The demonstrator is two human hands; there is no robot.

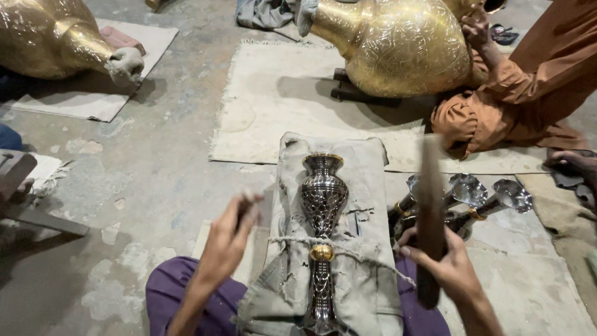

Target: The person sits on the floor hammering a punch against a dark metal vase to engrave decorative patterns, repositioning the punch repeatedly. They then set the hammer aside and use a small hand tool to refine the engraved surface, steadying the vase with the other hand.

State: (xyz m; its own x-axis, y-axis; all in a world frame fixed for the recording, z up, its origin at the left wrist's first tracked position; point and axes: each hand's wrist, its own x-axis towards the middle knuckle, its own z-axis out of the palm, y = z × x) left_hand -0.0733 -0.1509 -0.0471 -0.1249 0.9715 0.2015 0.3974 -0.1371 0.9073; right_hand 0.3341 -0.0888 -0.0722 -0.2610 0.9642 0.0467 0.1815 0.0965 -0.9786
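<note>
A worker's right hand (444,264) gripped a long, dark wooden mallet (429,218), held upright and blurred in the frame, just to the right of a silver-toned engraved vase (323,236). The left hand (229,239) was raised beside the vase with its fingers pinched together around a small dark tool (242,208), too blurred to identify. The vase lay lengthwise on a worn grey cloth pad (360,274) across the worker's lap, its gold-rimmed mouth pointing away and a gold band marking its narrow stem; a frayed cord (348,249) crossed the pad just above that band. Purple trousers (171,286) showed on either side of the pad.

Just right of the mallet, several more silver vases (491,199) with flared mouths lay together on the concrete floor (155,162). Beyond the pad, a pale mat (273,106) was spread on the floor, carrying a very large engraved brass vessel (398,46) resting on its side on dark wooden blocks (354,90). A second person in orange clothing (528,87) sat at the right edge of that mat, one hand (476,28) against the vessel. At the upper left, another large brass vessel (46,34) lay on a separate mat (106,93), its neck stopped with a grey plug (126,64). A wooden piece (25,193) sat at the far left edge.
</note>
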